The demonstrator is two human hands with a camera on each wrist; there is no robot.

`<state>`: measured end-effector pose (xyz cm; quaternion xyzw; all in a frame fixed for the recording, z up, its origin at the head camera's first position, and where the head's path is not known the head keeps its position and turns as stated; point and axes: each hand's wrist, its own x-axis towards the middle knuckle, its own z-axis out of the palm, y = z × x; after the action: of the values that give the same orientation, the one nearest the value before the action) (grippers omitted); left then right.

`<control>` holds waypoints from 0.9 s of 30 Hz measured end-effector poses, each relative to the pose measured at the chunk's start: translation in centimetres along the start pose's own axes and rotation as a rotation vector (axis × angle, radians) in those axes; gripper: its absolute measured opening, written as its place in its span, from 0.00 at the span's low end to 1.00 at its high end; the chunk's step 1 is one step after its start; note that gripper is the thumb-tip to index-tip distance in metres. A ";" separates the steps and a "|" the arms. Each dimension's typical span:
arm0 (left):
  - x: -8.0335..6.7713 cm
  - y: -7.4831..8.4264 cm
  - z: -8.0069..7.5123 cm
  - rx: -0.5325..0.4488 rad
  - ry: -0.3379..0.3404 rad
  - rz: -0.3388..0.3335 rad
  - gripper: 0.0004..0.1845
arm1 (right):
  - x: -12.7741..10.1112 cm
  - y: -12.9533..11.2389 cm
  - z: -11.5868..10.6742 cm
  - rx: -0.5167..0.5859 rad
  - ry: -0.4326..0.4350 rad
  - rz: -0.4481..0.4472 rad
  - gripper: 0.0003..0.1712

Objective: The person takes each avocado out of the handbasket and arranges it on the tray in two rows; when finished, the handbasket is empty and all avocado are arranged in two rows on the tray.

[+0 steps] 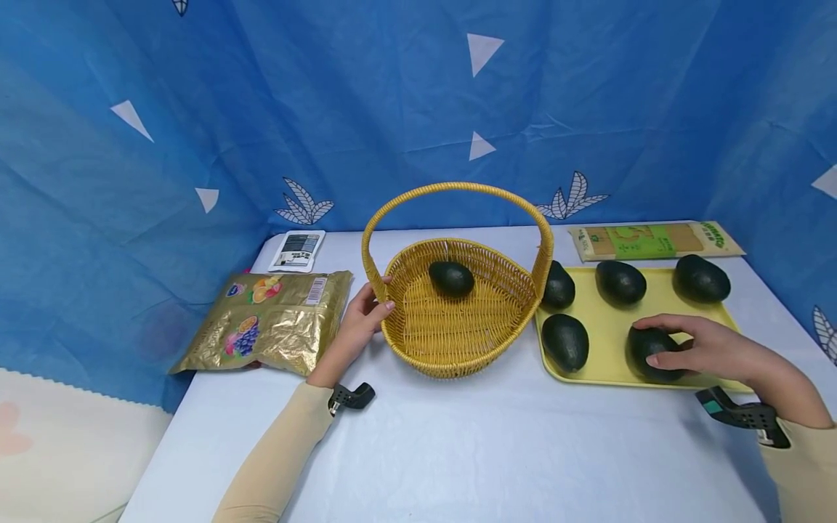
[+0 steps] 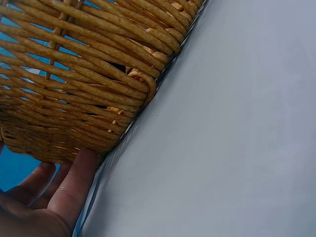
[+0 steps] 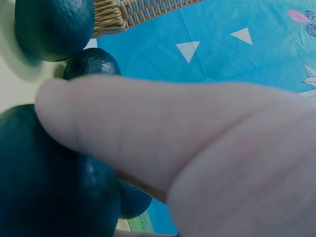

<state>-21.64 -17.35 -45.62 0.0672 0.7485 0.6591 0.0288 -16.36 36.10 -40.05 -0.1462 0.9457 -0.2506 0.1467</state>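
Note:
A yellow wicker basket [image 1: 451, 363] with a tall arched handle stands mid-table, and one dark green avocado [image 1: 451, 279] lies inside it. At its left side, by the foot of the handle, my left hand [image 1: 363, 314] holds the basket; the left wrist view has the thumb and fingers against the woven wall [image 2: 74, 98]. My right hand [image 1: 702, 347] grips an avocado [image 1: 644, 352] at the front of the yellow tray [image 1: 608, 327]. In the right wrist view the thumb [image 3: 108, 108] presses on this avocado [image 3: 54, 182]. Several other avocados [image 1: 565, 343] rest on the tray.
Left of the basket lies a gold foil bag [image 1: 275, 319] with fruit pictures, a small white packet [image 1: 297, 251] behind it. A flat pack of noodles [image 1: 656, 240] lies behind the tray. A blue cloth [image 1: 418, 109] hangs along the back of the white table [image 1: 458, 450].

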 end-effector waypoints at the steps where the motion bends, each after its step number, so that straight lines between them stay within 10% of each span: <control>1: 0.0 0.0 0.0 0.003 -0.001 0.001 0.29 | 0.0 0.0 0.0 0.004 -0.005 -0.005 0.34; 27: -0.1 0.0 0.0 0.007 0.003 0.010 0.29 | -0.5 -0.2 -0.8 0.113 0.009 0.113 0.39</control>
<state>-21.55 -17.35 -45.66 0.0700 0.7504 0.6568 0.0245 -16.17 36.48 -39.15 -0.0830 0.9374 -0.2953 0.1646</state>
